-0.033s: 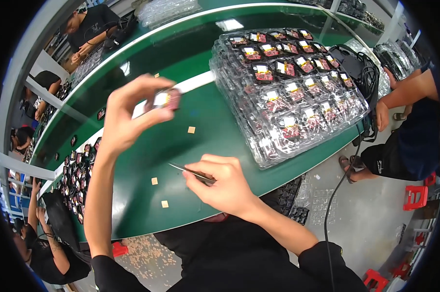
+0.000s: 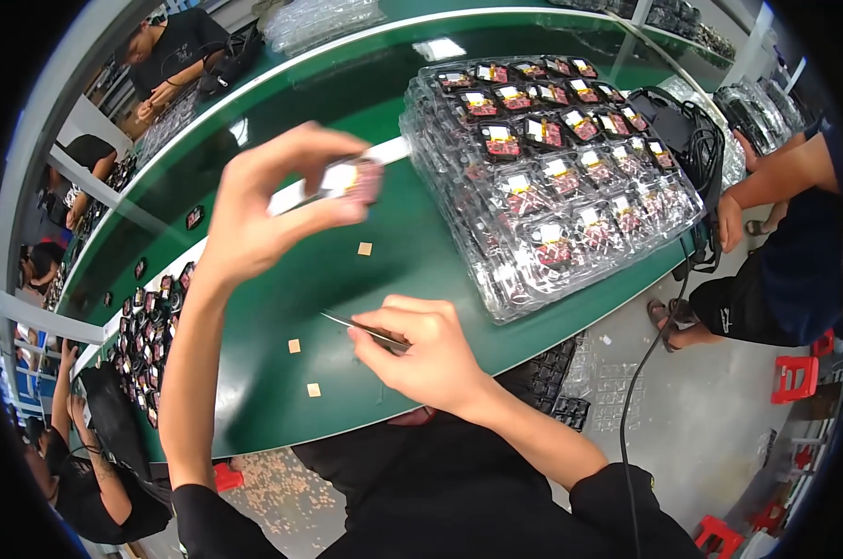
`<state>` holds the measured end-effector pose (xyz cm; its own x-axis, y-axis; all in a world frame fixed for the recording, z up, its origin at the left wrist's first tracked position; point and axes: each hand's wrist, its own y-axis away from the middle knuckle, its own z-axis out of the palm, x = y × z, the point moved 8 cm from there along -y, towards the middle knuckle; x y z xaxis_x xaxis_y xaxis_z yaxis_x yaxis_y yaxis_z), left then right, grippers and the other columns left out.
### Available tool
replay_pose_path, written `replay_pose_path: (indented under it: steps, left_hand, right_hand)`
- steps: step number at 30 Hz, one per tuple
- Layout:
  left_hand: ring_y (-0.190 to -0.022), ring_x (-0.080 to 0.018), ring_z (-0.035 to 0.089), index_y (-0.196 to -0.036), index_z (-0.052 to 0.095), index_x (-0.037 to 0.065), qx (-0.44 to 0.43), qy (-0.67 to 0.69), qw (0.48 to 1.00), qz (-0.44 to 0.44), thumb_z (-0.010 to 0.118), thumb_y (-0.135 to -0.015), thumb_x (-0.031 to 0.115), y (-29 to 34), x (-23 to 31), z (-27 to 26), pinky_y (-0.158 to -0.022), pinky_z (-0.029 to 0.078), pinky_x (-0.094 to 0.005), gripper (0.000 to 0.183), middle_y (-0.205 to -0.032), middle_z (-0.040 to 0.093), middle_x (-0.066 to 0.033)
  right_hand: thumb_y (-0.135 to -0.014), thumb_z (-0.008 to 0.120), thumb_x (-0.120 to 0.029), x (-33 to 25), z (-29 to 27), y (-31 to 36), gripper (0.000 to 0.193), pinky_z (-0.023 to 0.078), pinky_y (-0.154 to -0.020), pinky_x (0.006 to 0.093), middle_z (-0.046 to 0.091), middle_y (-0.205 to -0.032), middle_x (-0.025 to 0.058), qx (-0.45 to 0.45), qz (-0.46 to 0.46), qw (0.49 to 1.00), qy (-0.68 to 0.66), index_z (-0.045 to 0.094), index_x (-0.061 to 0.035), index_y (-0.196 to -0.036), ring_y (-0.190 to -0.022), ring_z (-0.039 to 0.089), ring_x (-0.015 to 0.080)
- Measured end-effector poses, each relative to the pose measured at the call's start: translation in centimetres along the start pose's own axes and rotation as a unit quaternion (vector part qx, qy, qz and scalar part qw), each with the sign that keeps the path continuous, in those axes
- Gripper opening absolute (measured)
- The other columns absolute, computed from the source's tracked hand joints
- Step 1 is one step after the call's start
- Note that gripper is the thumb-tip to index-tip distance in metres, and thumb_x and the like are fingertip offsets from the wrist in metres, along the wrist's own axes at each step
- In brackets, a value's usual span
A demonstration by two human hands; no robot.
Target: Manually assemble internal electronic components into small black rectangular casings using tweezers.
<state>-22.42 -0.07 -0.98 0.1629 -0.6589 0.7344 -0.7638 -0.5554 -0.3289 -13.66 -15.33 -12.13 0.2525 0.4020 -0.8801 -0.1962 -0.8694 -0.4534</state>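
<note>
My left hand [image 2: 272,200] is raised over the green table, its thumb and fingers closed around the edges of a small dark electronic module [image 2: 352,180]. The module has a red part and a white patch, and motion blurs its details. Lower down, my right hand [image 2: 421,345] grips a pair of tweezers [image 2: 377,334], tips pointing left above the tabletop. Small tan squares lie about, one [image 2: 365,249] beyond the tweezers and another [image 2: 295,346] to their left. To the right stands a stack of clear plastic trays [image 2: 482,265], its top one holding similar modules in rows.
Many loose modules [image 2: 147,340] are heaped at the table's left end. A black cable bundle [image 2: 706,154] hangs beside the tray stack. A person's hand [image 2: 730,222] is close to it on the right. Red stools [image 2: 794,379] stand on the floor.
My left hand has shifted to the right and slightly down with the module in its grip. My right hand with the tweezers has hardly moved.
</note>
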Motion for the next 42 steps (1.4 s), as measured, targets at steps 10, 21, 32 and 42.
replay_pose_path:
  steps: [10, 21, 32, 42]
  left_hand:
    - [-0.129, -0.0313, 0.059, -0.129, 0.083, 0.012, -0.145, -0.104, 0.94, 0.292, 0.087, -0.088, 0.028, -7.4, 5.5, 10.7, -0.121, 0.038, -0.0501, 0.044, -0.134, 0.07, -0.007]
    - [-0.137, -0.0327, 0.06, -0.136, 0.075, 0.01, 0.034, -0.346, 0.936, -0.056, 0.079, -0.097, 0.023, 0.8, -14.0, -6.6, -0.12, 0.046, -0.0462, 0.042, -0.145, 0.067, -0.0109]
    - [-0.126, -0.0299, 0.064, -0.146, 0.067, 0.009, 0.073, -0.216, 0.973, -0.046, 0.078, -0.1, 0.021, 1.2, -19.3, -6.7, -0.115, 0.048, -0.0425, 0.049, -0.136, 0.071, -0.0105]
    - [-0.115, -0.0299, 0.068, -0.142, 0.07, 0.005, -0.01, -0.166, 0.986, 0.022, 0.087, -0.092, 0.017, 6.1, -10.2, -0.5, -0.104, 0.053, -0.043, 0.054, -0.124, 0.074, -0.0115]
  right_hand:
    - [-0.092, 0.078, -0.005, 0.1, 0.8, -0.2, 0.012, 0.054, -0.062, 0.0408, 0.07, -0.079, 0.0158, -0.046, 0.025, 0.999, 0.004, 0.08, 0.0057, -0.098, -0.066, 0.07, 0.0321]
    - [-0.093, 0.082, -0.001, 0.3, 1.2, 0.2, 0.013, 0.049, -0.054, 0.031, 0.072, -0.075, 0.0081, -0.053, 0.004, 0.998, 0.021, 0.084, 0.0041, -0.105, -0.06, 0.07, 0.0149]
    - [-0.093, 0.081, -0.006, -0.1, 1.2, -0.3, 0.014, 0.048, -0.054, 0.0343, 0.069, -0.075, 0.0106, -0.071, 0.041, 0.995, 0.053, 0.082, 0.0043, -0.103, -0.057, 0.062, 0.0187]
    - [-0.089, 0.085, 0.001, -0.6, -0.8, -0.4, 0.014, 0.04, -0.05, 0.0277, 0.067, -0.069, 0.0055, 0.043, 0.008, 0.996, 0.084, 0.084, 0.0049, -0.103, -0.054, 0.055, 0.0084]
